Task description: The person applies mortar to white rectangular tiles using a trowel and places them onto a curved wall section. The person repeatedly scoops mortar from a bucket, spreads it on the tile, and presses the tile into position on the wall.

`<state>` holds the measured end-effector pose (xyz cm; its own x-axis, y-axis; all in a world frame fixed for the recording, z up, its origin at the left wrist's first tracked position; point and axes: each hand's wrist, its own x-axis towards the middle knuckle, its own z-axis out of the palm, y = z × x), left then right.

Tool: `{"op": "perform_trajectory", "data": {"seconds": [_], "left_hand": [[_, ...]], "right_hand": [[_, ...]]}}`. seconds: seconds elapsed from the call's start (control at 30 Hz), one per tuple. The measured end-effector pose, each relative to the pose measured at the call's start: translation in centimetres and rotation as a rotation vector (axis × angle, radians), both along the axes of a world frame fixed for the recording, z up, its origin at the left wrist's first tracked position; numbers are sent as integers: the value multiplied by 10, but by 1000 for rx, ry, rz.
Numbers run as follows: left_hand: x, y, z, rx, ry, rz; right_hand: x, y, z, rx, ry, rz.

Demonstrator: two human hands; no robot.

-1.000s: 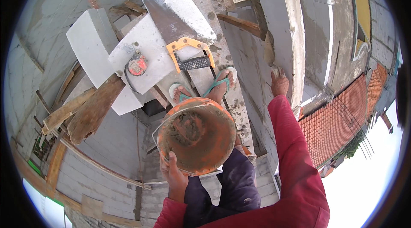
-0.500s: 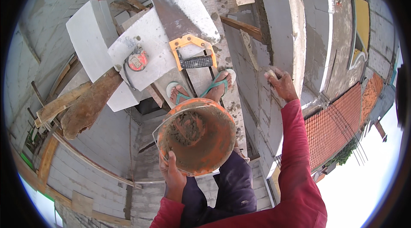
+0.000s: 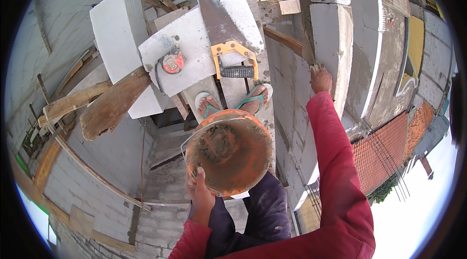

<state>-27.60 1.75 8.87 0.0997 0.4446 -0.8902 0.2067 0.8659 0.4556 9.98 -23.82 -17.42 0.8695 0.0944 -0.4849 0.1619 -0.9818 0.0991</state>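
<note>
An orange bucket [image 3: 260, 149], its inside smeared with grey mortar and a lump of mortar [image 3: 219, 141] at the bottom, is tilted with its mouth toward me. My left hand [image 3: 201, 193] grips its near-left rim, thumb over the edge. Out to the right, my right hand [image 3: 321, 80] is at the light block wall [image 3: 327, 40], its fingers curled by a strip of mortar at the wall's edge. A greyish bit shows at the fingertips; what it is I cannot make out.
Ahead, a handsaw [image 3: 234, 62] with a yellow and black handle and a red tape measure [image 3: 172, 62] lie on a white block [image 3: 194, 40]. Rough wood pieces [image 3: 116, 103] jut out at left. My sandalled feet [image 3: 254, 101] stand on planks [image 3: 233, 91], with a drop beside them.
My right hand has moved forward and in against the wall. The bucket stays in my left hand, nearly in place; the surroundings have shifted slightly in view.
</note>
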Motion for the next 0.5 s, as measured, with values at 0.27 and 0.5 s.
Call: {"op": "perform_trajectory", "data": {"seconds": [0.27,0.5], "left_hand": [[-24,1,-5,21,-15,39],[-5,24,40,123,-94,119]], "right_hand": [[-24,26,112,241,-160,-113],[-118,79,326,675,181,206]]}}
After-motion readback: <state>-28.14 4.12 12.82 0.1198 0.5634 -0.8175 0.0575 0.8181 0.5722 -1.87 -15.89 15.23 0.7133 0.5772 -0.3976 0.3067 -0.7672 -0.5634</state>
